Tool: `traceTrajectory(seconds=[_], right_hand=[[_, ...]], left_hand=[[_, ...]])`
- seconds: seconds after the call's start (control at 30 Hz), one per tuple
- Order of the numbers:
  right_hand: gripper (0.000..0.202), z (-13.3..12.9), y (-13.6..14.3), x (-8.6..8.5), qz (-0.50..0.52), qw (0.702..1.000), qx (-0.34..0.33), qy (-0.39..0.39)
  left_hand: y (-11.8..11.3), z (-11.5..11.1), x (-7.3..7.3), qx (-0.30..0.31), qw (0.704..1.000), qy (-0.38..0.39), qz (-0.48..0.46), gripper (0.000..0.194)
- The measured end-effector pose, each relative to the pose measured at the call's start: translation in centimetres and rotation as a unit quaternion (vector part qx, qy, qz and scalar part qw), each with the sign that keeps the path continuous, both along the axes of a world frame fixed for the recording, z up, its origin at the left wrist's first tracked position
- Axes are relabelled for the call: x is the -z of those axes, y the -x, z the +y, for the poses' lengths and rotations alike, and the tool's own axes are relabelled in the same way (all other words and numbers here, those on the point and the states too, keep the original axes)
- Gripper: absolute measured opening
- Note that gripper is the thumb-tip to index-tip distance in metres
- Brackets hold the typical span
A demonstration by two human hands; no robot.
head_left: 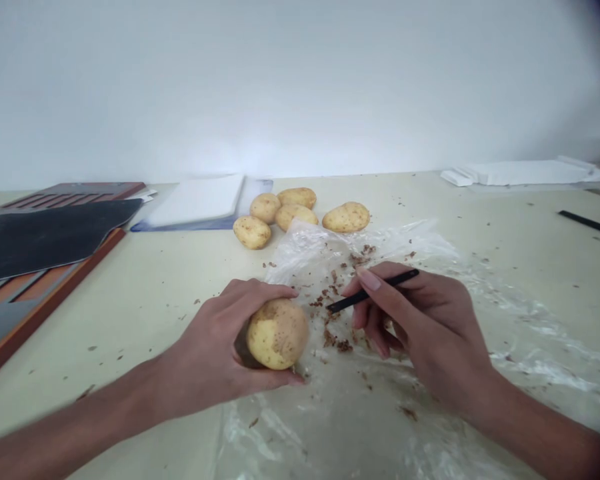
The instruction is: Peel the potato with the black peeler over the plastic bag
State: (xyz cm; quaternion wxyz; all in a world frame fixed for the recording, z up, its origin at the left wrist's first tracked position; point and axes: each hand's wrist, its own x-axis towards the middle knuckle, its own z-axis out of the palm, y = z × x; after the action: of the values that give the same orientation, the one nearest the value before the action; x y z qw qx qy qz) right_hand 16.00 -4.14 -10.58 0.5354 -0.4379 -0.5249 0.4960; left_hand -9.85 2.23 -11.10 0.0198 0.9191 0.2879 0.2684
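Note:
My left hand (220,333) is closed around a potato (279,335), thumb below and fingers above. The potato has pale yellow skin with a rough brownish patch. In my right hand (415,313) is a thin black stick-like tool (373,291), pinched between thumb and fingers. Its tip points left toward the potato but stays apart from it. Under both hands lies a clear plastic sheet (340,413) with brown peel scraps (344,345) scattered over it. Several more potatoes (294,216) rest beyond the sheet's far edge.
At the left stands a wooden-framed rack (55,293) with a black mat (55,233) on it. White sheets (195,200) lie on a blue-edged folder at the back. Folded white paper (530,172) and a black strip (590,223) are at the right. A white wall closes off the back.

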Motion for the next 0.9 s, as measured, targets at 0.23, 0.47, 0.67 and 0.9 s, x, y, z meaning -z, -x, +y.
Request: traceTrajectory(seconds=[0.23, 0.47, 0.67, 0.9], right_hand=[[0.046, -0.7, 0.1, -0.4, 0.042, 0.996, -0.082, -0.005], [0.029, -1.7, 1.4, 0.0, 0.028, 0.985, -0.160, -0.062], [0.034, -1.5, 2.3, -1.2, 0.017, 0.991, -0.128, -0.044], [0.034, 0.0, 3.5, -1.2, 0.024, 0.982, -0.178, -0.051]], left_hand=[[-0.2, -0.3, -0.3, 0.019, 0.999, 0.004, -0.040, 0.071], [-0.1, -0.1, -0.4, 0.016, 0.987, 0.150, -0.053, 0.065], [-0.4, 0.0, -1.4, -0.014, 0.980, 0.188, -0.060, 0.061], [0.2, 0.3, -0.8, 0.003, 0.979, 0.174, -0.105, 0.059]])
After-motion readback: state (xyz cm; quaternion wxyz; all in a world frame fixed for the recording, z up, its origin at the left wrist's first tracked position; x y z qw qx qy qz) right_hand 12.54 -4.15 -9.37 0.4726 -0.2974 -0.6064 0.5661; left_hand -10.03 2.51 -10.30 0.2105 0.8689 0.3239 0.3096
